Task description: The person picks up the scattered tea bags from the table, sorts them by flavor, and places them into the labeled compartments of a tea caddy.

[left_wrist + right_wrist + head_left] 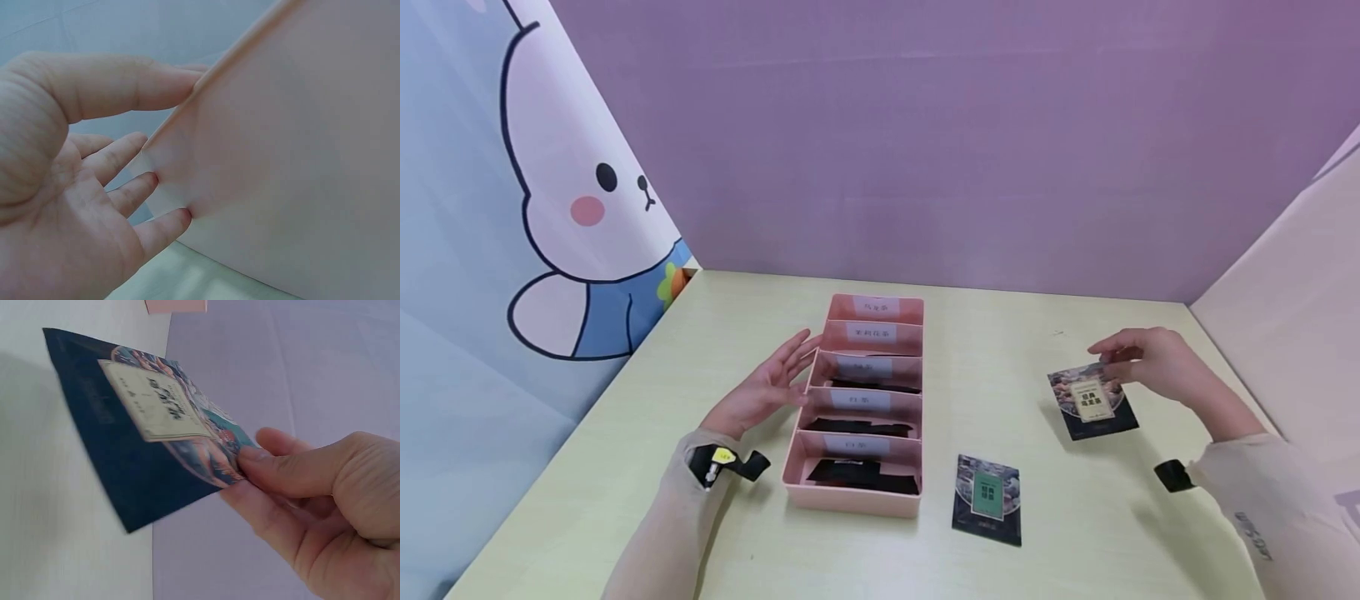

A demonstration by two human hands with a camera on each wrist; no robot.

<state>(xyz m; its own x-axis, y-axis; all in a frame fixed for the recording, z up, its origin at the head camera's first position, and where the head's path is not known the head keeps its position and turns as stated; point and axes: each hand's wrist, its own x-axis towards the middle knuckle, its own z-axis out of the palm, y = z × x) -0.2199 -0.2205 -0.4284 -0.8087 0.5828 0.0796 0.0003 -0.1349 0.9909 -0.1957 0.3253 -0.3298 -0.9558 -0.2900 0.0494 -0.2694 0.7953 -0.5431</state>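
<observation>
Between the thumb and fingers of my right hand (1157,362) is a dark tea sachet (1093,402) with a cream label, pinched by its edge and raised over the table. The right wrist view shows the same sachet (144,425) tilted, thumb on its printed face. My left hand (767,387) touches the left side of a pink divided box (853,500), fingers spread. In the left wrist view the thumb meets the rim and straight fingertips rest against the outer wall (281,156). A second sachet (987,500), with a green label, lies flat right of the box.
The box has several labelled compartments in a row, and dark sachets (865,475) lie in the nearer ones. A purple backdrop (955,167) rises behind the pale table (1000,350). A rabbit-print cloth (595,208) hangs at left, a white panel (1292,317) at right.
</observation>
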